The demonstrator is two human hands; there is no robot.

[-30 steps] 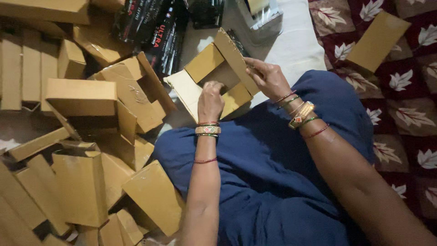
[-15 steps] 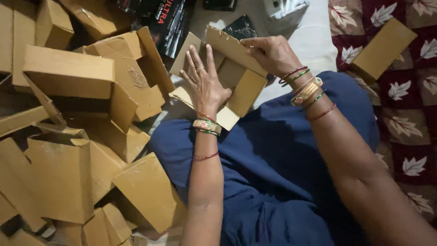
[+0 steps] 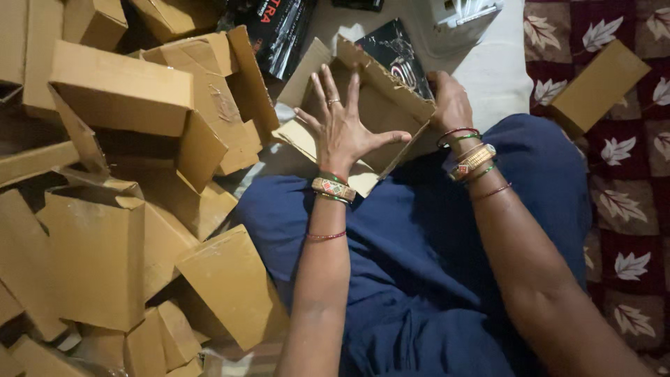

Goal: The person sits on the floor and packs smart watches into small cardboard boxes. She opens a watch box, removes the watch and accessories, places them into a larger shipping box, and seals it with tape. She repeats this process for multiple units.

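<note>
A small brown cardboard box (image 3: 380, 112) with open flaps rests at the edge of my lap, which is covered by blue cloth. My left hand (image 3: 342, 129) lies flat on it with fingers spread wide, pressing the near flap. My right hand (image 3: 450, 105) grips the box's right side near its far corner. Both wrists carry several bangles.
A heap of folded brown cardboard boxes (image 3: 118, 174) fills the left side. Black glossy packets (image 3: 279, 28) lie beyond the box, and a dark printed packet (image 3: 391, 52) sits behind it. One closed box (image 3: 597, 87) lies on the red leaf-patterned mat (image 3: 628, 209) at right.
My left hand went from a closed grip inside the box to a flat, spread palm on it. The right hand slid along the box's right side as the flaps were turned.
</note>
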